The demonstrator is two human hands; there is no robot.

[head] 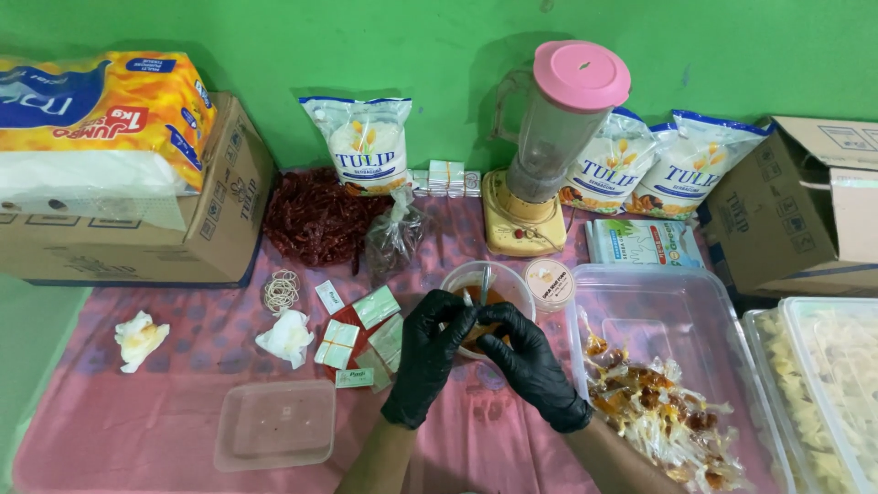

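Both my hands wear black gloves and meet over a small clear bowl [508, 280] of reddish-brown sauce with a spoon [485, 280] standing in it. My left hand [428, 355] and my right hand [535, 366] pinch something small between their fingertips just above the bowl's near rim; what it is stays hidden by the fingers. A small round lidded tub [550, 282] sits right of the bowl. Small green-and-white packets [368, 322] lie left of my left hand.
A blender [544, 151] with a pink lid stands behind the bowl. White flour bags [366, 144] lean on the green wall. Dried red chillies [315, 218], rubber bands [281, 292], crumpled tissues [286, 336], an empty clear lid [274, 424], a tray of filled wraps [654, 402] and cardboard boxes [224, 197] surround me.
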